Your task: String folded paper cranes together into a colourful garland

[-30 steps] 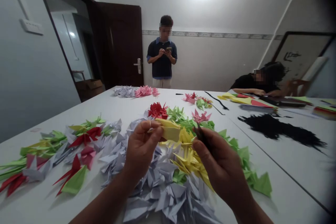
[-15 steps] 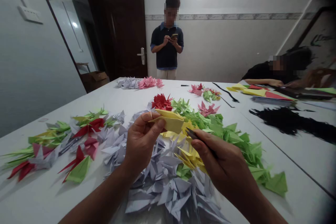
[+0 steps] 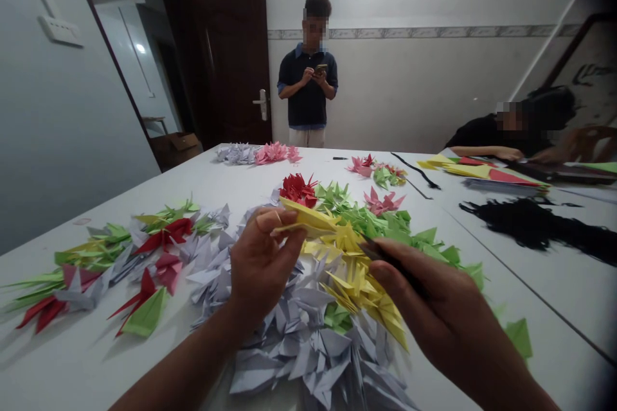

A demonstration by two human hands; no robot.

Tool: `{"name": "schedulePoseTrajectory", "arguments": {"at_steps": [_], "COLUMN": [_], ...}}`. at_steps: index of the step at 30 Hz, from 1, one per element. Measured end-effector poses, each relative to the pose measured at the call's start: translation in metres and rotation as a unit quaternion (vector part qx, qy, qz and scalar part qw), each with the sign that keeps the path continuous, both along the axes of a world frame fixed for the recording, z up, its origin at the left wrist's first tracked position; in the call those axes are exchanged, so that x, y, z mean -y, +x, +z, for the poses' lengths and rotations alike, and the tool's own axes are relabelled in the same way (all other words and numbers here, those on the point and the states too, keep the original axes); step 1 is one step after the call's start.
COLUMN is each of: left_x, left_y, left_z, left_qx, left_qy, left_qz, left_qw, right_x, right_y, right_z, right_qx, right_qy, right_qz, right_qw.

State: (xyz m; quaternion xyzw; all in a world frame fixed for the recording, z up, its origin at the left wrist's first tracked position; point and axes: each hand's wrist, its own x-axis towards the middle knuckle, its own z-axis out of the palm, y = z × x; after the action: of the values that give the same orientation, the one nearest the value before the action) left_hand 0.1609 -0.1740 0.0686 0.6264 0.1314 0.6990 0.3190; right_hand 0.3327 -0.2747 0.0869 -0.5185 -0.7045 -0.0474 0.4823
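White table (image 3: 241, 183) — fingers (image 3: 270, 221) pinch yellow paper (image 3: 308, 221).

Dark thin tool (image 3: 385, 257) mostly hidden inside the right hand (image 3: 443, 318).

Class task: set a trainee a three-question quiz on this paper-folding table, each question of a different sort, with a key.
1. True or false: the left hand pinches a folded yellow paper piece.
2. What does the right hand hold? A) scissors B) a thin dark tool C) a phone
3. Fill in: the pile of folded pieces right below the hands is mostly ____ in colour.

Key: 1 true; 2 B; 3 white (pale grey).
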Motion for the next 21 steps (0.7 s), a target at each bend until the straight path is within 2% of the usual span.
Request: {"name": "schedulePoseTrajectory", "arguments": {"at_steps": [2, 3, 6, 10, 15, 21], "left_x": [-0.001, -0.002, 0.0, 0.005, 0.01, 0.014], "left_y": [-0.004, -0.005, -0.004, 0.0, 0.002, 0.001], "left_z": [-0.003, -0.005, -0.009, -0.009, -0.004, -0.001], "left_qx": [-0.083, -0.119, -0.173, -0.175, -0.187, -0.178], "left_qy": [0.134, 0.184, 0.263, 0.296, 0.32, 0.316], "left_qz": [0.075, 0.092, 0.074, 0.038, 0.046, 0.046], "left_qw": [0.985, 0.971, 0.946, 0.938, 0.928, 0.931], "right_x": [0.006, 0.008, 0.011, 0.009, 0.011, 0.017], "right_y": [0.001, 0.0, -0.003, -0.003, 0.001, 0.004], "right_z": [0.003, 0.005, 0.009, 0.014, 0.016, 0.017], "right_qx": [-0.004, -0.001, 0.004, -0.019, -0.047, -0.007], "right_qy": [0.013, 0.012, -0.033, -0.092, -0.106, -0.151], "right_qz": [0.001, 0.016, 0.087, 0.144, 0.15, 0.145], "right_qw": [1.0, 1.0, 0.996, 0.985, 0.982, 0.978]}}
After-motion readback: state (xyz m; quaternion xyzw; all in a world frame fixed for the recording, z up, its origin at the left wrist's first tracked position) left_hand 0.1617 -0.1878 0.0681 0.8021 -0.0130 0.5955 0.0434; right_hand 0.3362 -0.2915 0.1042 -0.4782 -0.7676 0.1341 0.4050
